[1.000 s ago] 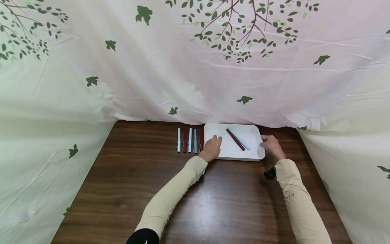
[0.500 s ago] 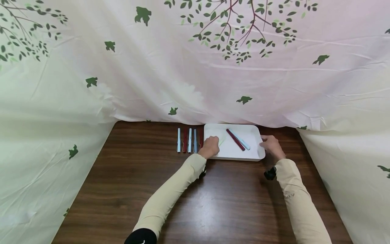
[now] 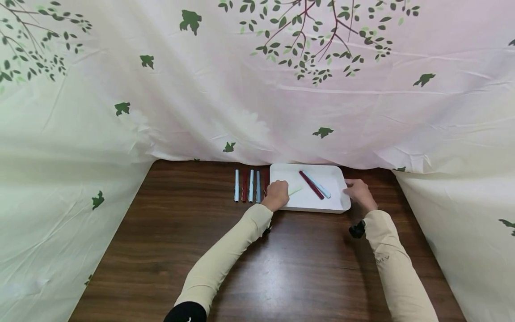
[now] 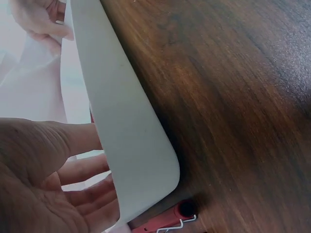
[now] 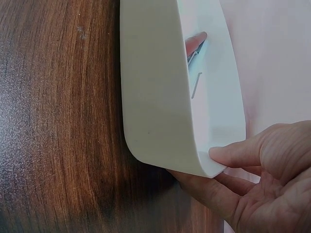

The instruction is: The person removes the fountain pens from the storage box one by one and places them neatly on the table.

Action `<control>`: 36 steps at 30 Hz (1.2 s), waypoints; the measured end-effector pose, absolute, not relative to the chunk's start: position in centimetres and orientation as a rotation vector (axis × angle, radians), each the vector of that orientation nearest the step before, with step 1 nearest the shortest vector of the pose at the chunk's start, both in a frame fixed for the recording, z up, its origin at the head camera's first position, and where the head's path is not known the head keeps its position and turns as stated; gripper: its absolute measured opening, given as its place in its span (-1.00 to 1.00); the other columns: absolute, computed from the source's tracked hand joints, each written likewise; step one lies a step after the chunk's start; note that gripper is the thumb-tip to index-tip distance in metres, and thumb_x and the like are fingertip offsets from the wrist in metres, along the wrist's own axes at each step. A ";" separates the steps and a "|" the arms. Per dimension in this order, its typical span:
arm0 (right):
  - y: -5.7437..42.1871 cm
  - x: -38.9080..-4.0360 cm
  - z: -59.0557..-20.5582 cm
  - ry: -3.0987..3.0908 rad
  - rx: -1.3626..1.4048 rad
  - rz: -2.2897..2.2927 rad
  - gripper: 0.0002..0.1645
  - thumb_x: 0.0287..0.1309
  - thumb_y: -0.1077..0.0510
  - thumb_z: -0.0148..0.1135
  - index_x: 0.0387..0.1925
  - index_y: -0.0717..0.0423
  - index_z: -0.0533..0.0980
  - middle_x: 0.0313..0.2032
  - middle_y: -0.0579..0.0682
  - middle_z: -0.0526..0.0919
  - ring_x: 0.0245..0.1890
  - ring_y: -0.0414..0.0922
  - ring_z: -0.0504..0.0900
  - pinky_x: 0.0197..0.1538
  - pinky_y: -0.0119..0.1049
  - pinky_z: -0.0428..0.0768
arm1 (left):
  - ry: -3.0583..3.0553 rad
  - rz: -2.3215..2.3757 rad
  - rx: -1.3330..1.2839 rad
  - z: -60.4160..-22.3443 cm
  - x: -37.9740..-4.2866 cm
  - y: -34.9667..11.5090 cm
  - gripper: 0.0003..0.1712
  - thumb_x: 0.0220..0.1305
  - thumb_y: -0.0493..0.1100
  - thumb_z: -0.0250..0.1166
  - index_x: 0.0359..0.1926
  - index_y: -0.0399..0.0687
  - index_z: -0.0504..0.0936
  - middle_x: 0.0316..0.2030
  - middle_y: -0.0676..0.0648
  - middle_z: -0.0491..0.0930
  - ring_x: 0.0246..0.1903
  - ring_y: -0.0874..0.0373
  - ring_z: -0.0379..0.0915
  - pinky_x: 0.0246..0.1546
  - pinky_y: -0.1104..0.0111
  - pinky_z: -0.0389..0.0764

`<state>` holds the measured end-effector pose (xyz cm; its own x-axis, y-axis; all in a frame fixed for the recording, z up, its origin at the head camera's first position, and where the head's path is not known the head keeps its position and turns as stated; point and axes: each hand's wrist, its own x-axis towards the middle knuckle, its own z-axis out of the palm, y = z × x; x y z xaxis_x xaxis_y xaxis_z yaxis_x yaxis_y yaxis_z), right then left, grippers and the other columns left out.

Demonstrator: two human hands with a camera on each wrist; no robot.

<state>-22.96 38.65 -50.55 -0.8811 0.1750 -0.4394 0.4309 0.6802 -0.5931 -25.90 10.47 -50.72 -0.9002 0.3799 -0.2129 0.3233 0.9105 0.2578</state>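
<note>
My left hand [image 3: 277, 195] is bent over the left end of the white tray [image 3: 299, 205], its fingers reaching inside, as the left wrist view also shows. From under these fingers sticks out a slim pale green pen [image 3: 295, 191], which they hold; the grip itself is hidden. At the tray's right end my right hand [image 3: 359, 193] pinches the wall. In the right wrist view its thumb [image 5: 233, 153] lies over the rim and the other fingers are underneath. A dark red pen [image 3: 311, 184] and a light blue pen [image 3: 319, 185] lie slanting, side by side, in the tray.
Left of the tray, pens stand in a row on the brown wooden table [image 3: 181, 232]: light blue [image 3: 236, 185], dark red [image 3: 244, 186], light blue [image 3: 251, 185], greyish blue [image 3: 258, 186], and another dark red pen [image 3: 266, 179] partly behind my left hand. A patterned cloth [image 3: 257, 112] hangs behind.
My left hand has drawn slightly left and down within the tray. The pale green pen has come into sight and swung flatter. The right hand and tray stay put.
</note>
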 end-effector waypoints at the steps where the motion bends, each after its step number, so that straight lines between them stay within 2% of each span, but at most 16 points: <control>1: 38.6 -22.9 -50.5 2.547 0.477 -1.027 -0.35 0.33 0.26 -0.03 0.42 0.31 0.18 0.32 0.47 0.29 0.07 0.16 0.54 -0.24 -0.29 0.63 | 2.819 0.300 0.530 -50.7 -25.9 10.5 -0.58 0.32 -0.29 0.11 -0.69 0.01 0.28 -0.55 -0.04 0.52 -0.51 0.12 0.50 -0.66 0.36 0.35; 3: 38.6 -22.9 -50.5 2.553 0.478 -1.024 -0.35 0.33 0.26 -0.03 0.42 0.31 0.18 0.32 0.47 0.29 0.06 0.16 0.55 -0.26 -0.31 0.62 | 2.833 0.273 0.545 -50.6 -25.8 10.5 -0.54 0.34 -0.29 0.08 -0.72 0.01 0.24 -0.58 -0.03 0.47 -0.53 0.14 0.46 -0.68 0.37 0.31; 8: 38.5 -22.8 -50.3 2.559 0.510 -1.019 -0.35 0.33 0.27 -0.03 0.42 0.30 0.19 0.32 0.45 0.31 0.02 0.14 0.55 -0.27 -0.31 0.59 | 2.873 0.284 0.598 -50.0 -25.7 10.3 -0.50 0.36 -0.27 0.04 -0.74 0.04 0.16 -0.74 0.05 0.22 -0.67 0.22 0.19 -0.70 0.39 0.22; 12: 38.4 -22.8 -50.3 2.542 0.515 -1.030 -0.35 0.34 0.27 -0.04 0.43 0.30 0.17 0.33 0.45 0.29 0.05 0.14 0.54 -0.25 -0.30 0.61 | 2.857 0.377 0.603 -49.7 -25.9 9.8 -0.55 0.37 -0.21 0.11 -0.70 0.02 0.28 -0.74 0.07 0.18 -0.68 0.22 0.07 -0.66 0.39 0.21; 14: 38.4 -22.8 -50.3 2.542 0.512 -1.033 -0.35 0.34 0.27 -0.04 0.43 0.30 0.17 0.33 0.46 0.28 0.05 0.14 0.54 -0.26 -0.31 0.61 | 2.833 0.479 0.569 -49.5 -26.1 9.6 -0.65 0.36 -0.17 0.17 -0.62 -0.01 0.49 -0.70 0.06 0.35 -0.67 0.23 0.12 -0.61 0.39 0.25; 17: 38.4 -22.7 -50.3 2.563 0.501 -1.021 -0.35 0.33 0.27 -0.04 0.42 0.32 0.18 0.30 0.46 0.31 -0.03 0.12 0.57 -0.30 -0.33 0.58 | 2.766 0.685 0.504 -49.2 -26.3 9.1 -0.84 0.34 -0.13 0.22 -0.31 -0.03 0.72 -0.47 0.04 0.64 -0.63 0.25 0.30 -0.55 0.40 0.33; 18: 38.4 -22.7 -50.4 2.571 0.498 -1.018 -0.35 0.33 0.27 -0.04 0.42 0.32 0.18 0.29 0.46 0.33 -0.06 0.11 0.57 -0.31 -0.34 0.57 | 2.747 0.760 0.481 -49.2 -26.4 8.9 -0.83 0.33 -0.12 0.24 -0.18 0.00 0.74 -0.34 0.03 0.71 -0.59 0.24 0.41 -0.54 0.40 0.38; 20: 38.4 -22.7 -50.5 2.583 0.493 -1.013 -0.36 0.32 0.26 -0.04 0.41 0.32 0.20 0.29 0.45 0.35 -0.09 0.09 0.57 -0.33 -0.35 0.55 | 2.689 0.918 0.435 -49.1 -26.6 8.5 -0.73 0.32 -0.11 0.26 -0.01 0.00 0.72 -0.14 -0.01 0.74 -0.52 0.18 0.56 -0.53 0.40 0.45; 22: 38.4 -22.7 -50.5 2.585 0.487 -1.014 -0.36 0.32 0.26 -0.04 0.41 0.32 0.20 0.29 0.45 0.35 -0.09 0.09 0.57 -0.33 -0.36 0.55 | 2.643 1.032 0.407 -49.2 -26.7 8.1 -0.69 0.32 -0.11 0.26 0.04 -0.03 0.69 -0.08 -0.06 0.73 -0.47 0.15 0.63 -0.56 0.42 0.49; 27: 38.4 -22.7 -50.4 2.585 0.471 -1.007 -0.36 0.32 0.26 -0.04 0.41 0.34 0.20 0.31 0.46 0.32 -0.02 0.12 0.55 -0.27 -0.34 0.56 | 2.561 1.203 0.350 -48.8 -27.1 7.2 -0.66 0.32 -0.13 0.28 0.08 -0.10 0.68 -0.08 -0.13 0.73 -0.34 0.09 0.69 -0.54 0.43 0.56; 32: 38.4 -22.7 -50.4 2.575 0.479 -1.010 -0.36 0.33 0.26 -0.05 0.42 0.32 0.19 0.33 0.45 0.30 0.03 0.14 0.52 -0.17 -0.24 0.59 | 2.465 1.356 0.270 -48.7 -27.6 5.9 -0.62 0.32 -0.12 0.28 0.11 -0.15 0.63 -0.15 -0.17 0.71 -0.26 0.01 0.68 -0.34 0.25 0.71; 36: 38.4 -22.7 -50.4 2.572 0.473 -1.015 -0.36 0.33 0.26 -0.05 0.42 0.33 0.18 0.33 0.46 0.29 0.06 0.14 0.52 -0.12 -0.21 0.59 | 2.423 1.424 0.256 -48.8 -27.8 4.8 -0.59 0.34 -0.13 0.26 0.15 -0.19 0.57 -0.18 -0.21 0.67 -0.28 -0.05 0.66 -0.29 0.12 0.73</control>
<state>-22.67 38.39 -50.37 -0.8888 0.1809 -0.4211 0.4198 0.6903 -0.5893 -27.81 4.82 -48.80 -0.9332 0.3107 -0.1806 -0.0066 0.4875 0.8731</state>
